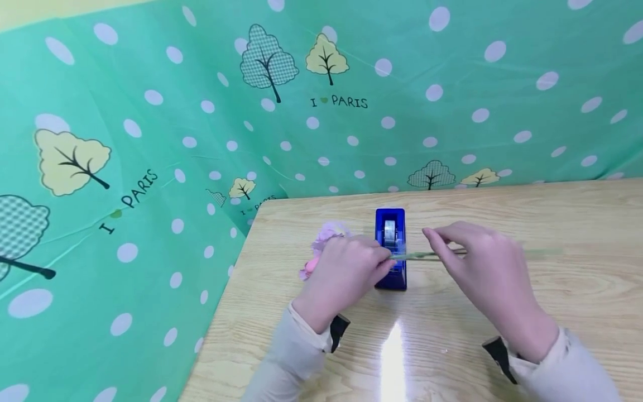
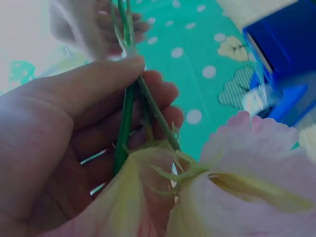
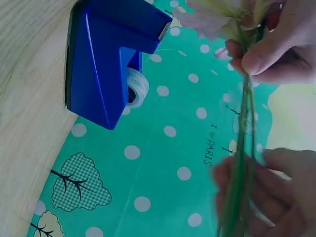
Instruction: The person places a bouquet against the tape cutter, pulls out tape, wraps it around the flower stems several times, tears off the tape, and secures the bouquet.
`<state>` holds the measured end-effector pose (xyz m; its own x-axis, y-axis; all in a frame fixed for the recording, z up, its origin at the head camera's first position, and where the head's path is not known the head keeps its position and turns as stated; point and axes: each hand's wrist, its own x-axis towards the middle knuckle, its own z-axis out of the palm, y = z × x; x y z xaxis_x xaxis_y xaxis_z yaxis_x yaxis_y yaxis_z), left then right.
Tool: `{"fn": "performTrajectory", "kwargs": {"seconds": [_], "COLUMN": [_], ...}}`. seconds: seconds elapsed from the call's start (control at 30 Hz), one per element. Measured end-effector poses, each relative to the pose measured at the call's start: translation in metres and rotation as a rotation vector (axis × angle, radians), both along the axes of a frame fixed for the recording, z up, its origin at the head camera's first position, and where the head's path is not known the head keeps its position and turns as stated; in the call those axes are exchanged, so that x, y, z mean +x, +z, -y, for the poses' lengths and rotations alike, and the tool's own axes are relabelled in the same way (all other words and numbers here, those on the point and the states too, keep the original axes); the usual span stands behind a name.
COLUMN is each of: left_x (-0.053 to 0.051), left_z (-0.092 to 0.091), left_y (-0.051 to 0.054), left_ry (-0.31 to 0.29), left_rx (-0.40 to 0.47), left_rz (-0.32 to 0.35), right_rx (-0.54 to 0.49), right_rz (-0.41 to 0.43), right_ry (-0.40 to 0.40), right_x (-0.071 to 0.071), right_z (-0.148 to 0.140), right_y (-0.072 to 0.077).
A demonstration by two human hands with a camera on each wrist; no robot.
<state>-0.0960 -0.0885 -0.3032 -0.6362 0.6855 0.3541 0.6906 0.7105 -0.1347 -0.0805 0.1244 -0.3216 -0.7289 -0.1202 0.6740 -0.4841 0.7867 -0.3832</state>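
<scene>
Evidently, the left hand (image 1: 346, 268) pinches slender, smooth green stems (image 2: 127, 118) beneath ruffled pale-pink blooms (image 2: 252, 148), near the glossy, angular blue tape dispenser (image 3: 98, 69); whether the blurred right hand (image 1: 484, 262) grips, I cannot tell.

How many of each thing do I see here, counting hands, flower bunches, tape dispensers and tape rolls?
Hands: 2 (left hand and right hand)
Flower bunch: 1, its flowers not counted singly
Blue tape dispenser: 1
Tape roll: 1
Total: 5
</scene>
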Motion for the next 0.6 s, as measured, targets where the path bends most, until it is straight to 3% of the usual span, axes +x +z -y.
{"fn": "performTrajectory", "kwargs": {"seconds": [0.13, 0.3, 0.43, 0.6], "left_x": [-0.005, -0.007, -0.006, -0.002], "left_z": [0.007, 0.014, 0.017, 0.020], "left_y": [0.001, 0.004, 0.007, 0.011], "left_ry": [0.045, 0.086, 0.087, 0.059], "left_rx": [0.058, 0.101, 0.143, 0.185], "left_rz": [-0.006, -0.016, -0.004, 0.035], "right_rx": [-0.074, -0.108, -0.054, -0.001], "right_rz": [-0.211, -0.370, -0.345, -0.128], "right_ry": [0.108, 0.237, 0.312, 0.318], "right_x": [-0.001, -0.001, -0.002, -0.003], "right_z": [0.006, 0.015, 0.020, 0.023], "right_y": [0.000, -0.001, -0.005, -0.016]}}
